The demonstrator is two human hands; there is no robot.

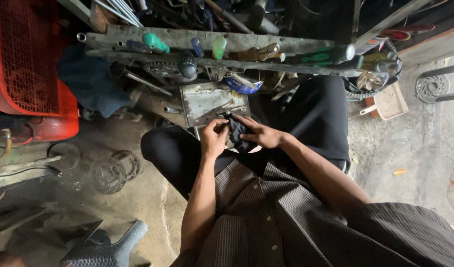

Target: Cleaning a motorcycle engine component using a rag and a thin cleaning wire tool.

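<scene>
While the person sits low over the workshop floor, a dark cloth is held between both hands above the lap, just in front of a worn grey metal box. The left hand is closed, its fingers pinched on the near edge of the cloth, where a small dark part seems to be wrapped; what that part is cannot be told. The right hand is laid flatter over the cloth, fingers curled around its far side, gripping it. The work is judged to be in its middle: the cloth is already taken up and bunched around whatever is being rubbed or handled, yet nothing is seen set aside as finished, and the metal box lies open-faced and untouched beside the knees. A long rack of screwdrivers with green, blue and black handles is seen beyond the box, none of them drawn out. A red machine housing stands at the far left, and round metal sprockets lie on the floor, well apart from the hands. How much wiping is left cannot be read from the cloth itself
</scene>
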